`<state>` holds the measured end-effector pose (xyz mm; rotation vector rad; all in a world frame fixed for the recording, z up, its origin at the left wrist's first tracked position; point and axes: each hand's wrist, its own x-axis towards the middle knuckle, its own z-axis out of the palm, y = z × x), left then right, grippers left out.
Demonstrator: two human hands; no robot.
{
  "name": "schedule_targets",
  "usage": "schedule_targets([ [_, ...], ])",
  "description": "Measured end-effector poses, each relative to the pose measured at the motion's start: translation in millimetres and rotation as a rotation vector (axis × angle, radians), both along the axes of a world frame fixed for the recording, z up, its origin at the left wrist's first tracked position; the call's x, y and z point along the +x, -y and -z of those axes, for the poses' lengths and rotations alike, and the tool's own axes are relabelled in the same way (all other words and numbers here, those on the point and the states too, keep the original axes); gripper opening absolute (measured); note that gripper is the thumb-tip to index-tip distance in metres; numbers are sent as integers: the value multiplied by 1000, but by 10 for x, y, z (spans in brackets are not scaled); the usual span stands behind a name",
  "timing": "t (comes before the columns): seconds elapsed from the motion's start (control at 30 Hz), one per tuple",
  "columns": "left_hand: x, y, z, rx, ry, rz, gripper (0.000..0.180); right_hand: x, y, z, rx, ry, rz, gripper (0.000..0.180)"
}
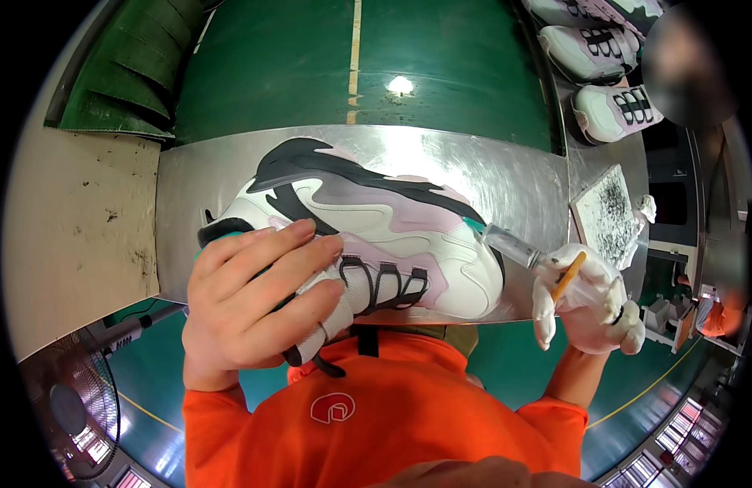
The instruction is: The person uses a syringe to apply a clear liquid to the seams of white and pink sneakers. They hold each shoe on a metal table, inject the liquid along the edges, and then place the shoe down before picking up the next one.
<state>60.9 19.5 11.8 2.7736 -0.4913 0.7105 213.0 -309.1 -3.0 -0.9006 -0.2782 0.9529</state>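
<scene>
A: In the head view, where does the large white, lilac and black lace-up sneaker [376, 215] lie?

B: On its side across the shiny metal desk [201, 179], toe to the right. The bare left hand [246, 302] covers much of its collar and tongue, the fingers close together and bent over the upper, holding it; the thumb is hidden.

A: And the white-gloved right hand [583, 302]?

B: Its fingers are curled around the rear of a clear plastic syringe [513, 246], hiding that end, with a thin orange stick [569, 276] between them. The syringe's green tip [474, 225] meets the sole edge near the toe.

A: What crowds the space?

B: Just right of the desk's middle, near the glove, lies a white pad smudged with black [601, 213], a crumpled white scrap [648, 209] beside it. Beyond, to the upper right, sit similar white and lilac sneakers [617, 112], next to a blurred patch. A flat green surface [270, 73] borders the far edge; a scuffed beige panel [95, 224] walls the left, below curved green sheets [132, 77]. A round mesh fan [68, 409] stands lower left.
</scene>
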Motion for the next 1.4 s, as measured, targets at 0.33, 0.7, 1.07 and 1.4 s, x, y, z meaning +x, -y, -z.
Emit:
schedule_targets([
  [0.33,-40,123,-52,30,-38,-21,26,-90,290,173,29,81,44,115],
  [0.7,-480,523,31,294,13,-144,22,-252,475,475,178,61,64,117],
  [1.07,-658,843,219,418,98,-265,40,-641,493,659,233,-109,254,110],
  [1.4,-755,854,259,437,69,-248,54,-874,411,567,249,-132,377,97],
])
